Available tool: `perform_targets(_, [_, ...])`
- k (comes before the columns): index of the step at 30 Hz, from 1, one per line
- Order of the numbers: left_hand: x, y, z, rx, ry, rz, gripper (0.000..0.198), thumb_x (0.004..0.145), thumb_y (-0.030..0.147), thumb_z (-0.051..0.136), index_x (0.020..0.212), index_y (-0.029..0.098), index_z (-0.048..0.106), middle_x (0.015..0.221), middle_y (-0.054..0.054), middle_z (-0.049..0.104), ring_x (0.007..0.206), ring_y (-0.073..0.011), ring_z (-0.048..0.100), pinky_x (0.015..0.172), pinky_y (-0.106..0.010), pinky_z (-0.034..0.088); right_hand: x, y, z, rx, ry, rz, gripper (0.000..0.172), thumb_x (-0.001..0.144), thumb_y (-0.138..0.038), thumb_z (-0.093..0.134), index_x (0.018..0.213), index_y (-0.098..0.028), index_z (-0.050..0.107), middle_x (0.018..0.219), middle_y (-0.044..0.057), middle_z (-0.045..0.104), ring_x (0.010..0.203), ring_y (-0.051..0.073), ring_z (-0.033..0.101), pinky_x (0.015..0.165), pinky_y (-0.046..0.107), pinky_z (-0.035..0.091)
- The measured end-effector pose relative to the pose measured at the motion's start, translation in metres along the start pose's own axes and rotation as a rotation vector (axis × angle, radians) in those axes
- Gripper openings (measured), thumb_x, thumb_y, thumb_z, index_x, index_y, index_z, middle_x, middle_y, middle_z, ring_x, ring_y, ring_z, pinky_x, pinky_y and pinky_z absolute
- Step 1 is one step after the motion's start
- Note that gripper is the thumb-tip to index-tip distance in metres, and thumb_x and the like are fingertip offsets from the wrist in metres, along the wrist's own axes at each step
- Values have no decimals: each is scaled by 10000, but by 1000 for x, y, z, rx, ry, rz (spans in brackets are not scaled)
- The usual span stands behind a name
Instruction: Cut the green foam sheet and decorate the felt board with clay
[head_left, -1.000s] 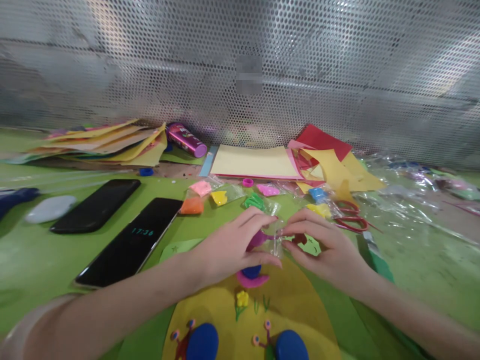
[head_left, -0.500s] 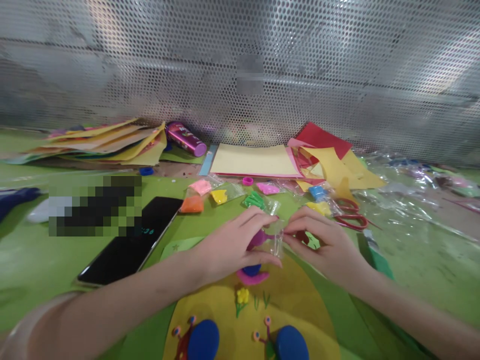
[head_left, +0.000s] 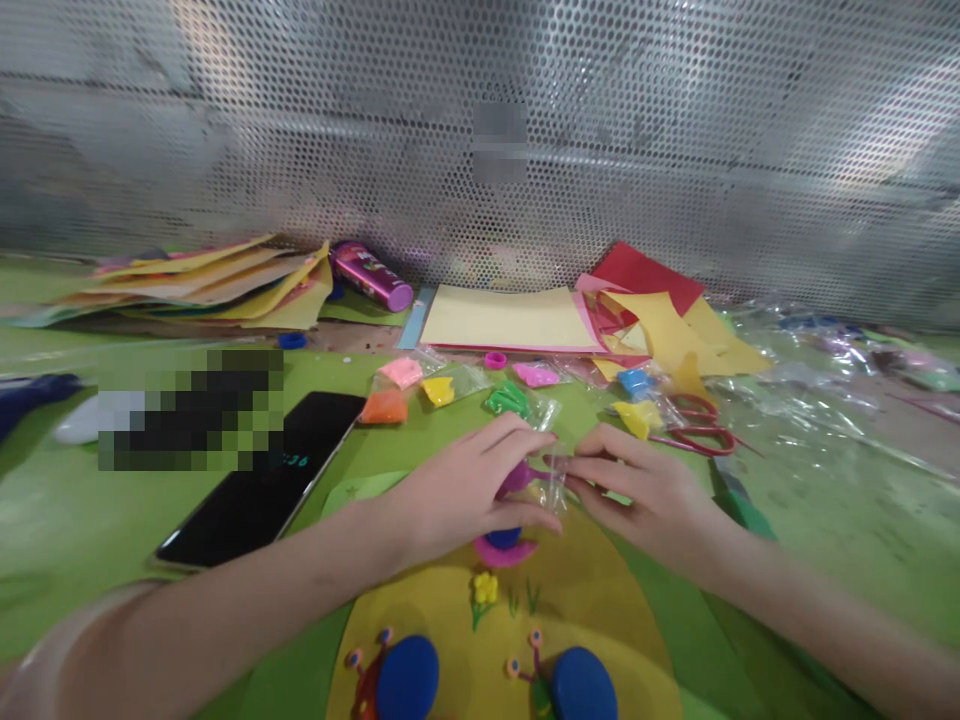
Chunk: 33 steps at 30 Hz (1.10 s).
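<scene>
My left hand [head_left: 457,485] is curled around a small clear plastic bag [head_left: 555,492] with purple modelling clay [head_left: 516,478] in it. My right hand [head_left: 649,490] pinches at the bag's right edge, where a thin strand of purple clay stretches toward its fingertips. Below both hands lies a yellow paper piece [head_left: 502,625] decorated with clay: a pink crescent [head_left: 517,554] under a dark blue shape, a yellow flower [head_left: 486,588] and two snail-like figures with blue discs [head_left: 407,678]. The left fingers hide part of the clay.
Small clay packets, such as a green one [head_left: 507,399] and an orange one [head_left: 384,407], lie beyond my hands. Red-handled scissors [head_left: 701,438] are at right, a phone [head_left: 262,490] at left. Paper sheets [head_left: 510,318] and a purple can [head_left: 373,277] line the perforated metal panel [head_left: 420,130].
The fingers of my right hand have shifted and drawn closer together at the bag's edge. The yellow clay packet behind them shows more. My left hand stays nearly still.
</scene>
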<state>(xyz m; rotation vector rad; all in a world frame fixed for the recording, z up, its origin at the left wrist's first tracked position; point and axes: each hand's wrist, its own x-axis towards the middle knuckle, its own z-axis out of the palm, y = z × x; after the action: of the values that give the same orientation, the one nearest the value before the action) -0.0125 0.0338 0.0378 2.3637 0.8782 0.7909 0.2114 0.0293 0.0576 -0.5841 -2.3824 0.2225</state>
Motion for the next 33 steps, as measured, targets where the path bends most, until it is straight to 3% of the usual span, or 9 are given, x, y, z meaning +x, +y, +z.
perform_targets(8, [-1, 0, 0, 7, -16, 2, 448, 955, 478, 616, 1274, 171, 549, 1195, -105, 614, 1041, -246, 631, 920, -468, 539, 6, -7, -6, 23, 18, 59, 146, 1020, -148, 567, 911, -161, 663, 868, 21, 586, 744, 137, 593, 644, 247, 530])
perform_targets(16, [0, -1, 1, 7, -11, 12, 454, 955, 482, 612, 1280, 172, 545, 1204, -106, 608, 1054, -250, 625, 927, -472, 532, 6, -9, -2, 86, 34, 105, 158, 945, -78, 563, 952, -177, 686, 880, 27, 601, 723, 127, 581, 616, 230, 510])
perform_targets(33, [1, -3, -2, -6, -29, -34, 453, 939, 471, 639, 1269, 172, 556, 1205, -104, 607, 1061, -256, 620, 923, -475, 531, 6, -10, -4, 30, 43, 204, 144, 961, -196, 579, 876, -218, 693, 867, 21, 604, 696, 144, 586, 537, 241, 489])
